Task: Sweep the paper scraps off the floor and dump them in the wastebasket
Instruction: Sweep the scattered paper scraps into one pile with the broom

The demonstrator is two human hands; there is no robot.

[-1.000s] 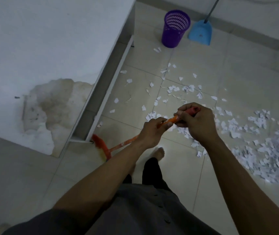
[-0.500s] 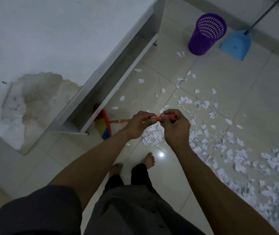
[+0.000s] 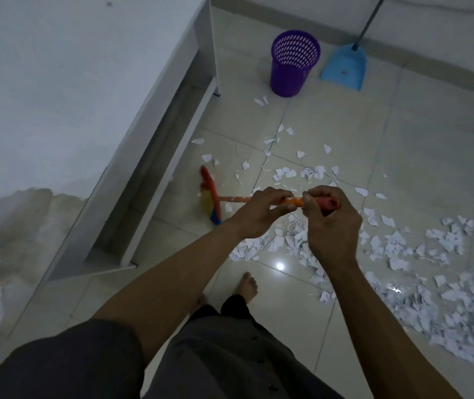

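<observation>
Orange-handled, the broom (image 3: pixel 211 198) sat clamped in your left hand (image 3: pixel 258 216) and right hand (image 3: pixel 330 228), fingers (image 3: pixel 280 194) curled round the shaft, its head on the floor (image 3: pixel 417 133) by the bench (image 3: pixel 86 82). The paper scraps (image 3: pixel 460 298) littered the tiles, the thickest heap well apart from the purple wastebasket (image 3: pixel 293 67).

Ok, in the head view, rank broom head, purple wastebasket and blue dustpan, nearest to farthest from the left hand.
From the left hand on the broom handle:
1. broom head: just left of it, beside the white table.
2. purple wastebasket: far ahead, top centre.
3. blue dustpan: right of the wastebasket, slightly farther.
</observation>
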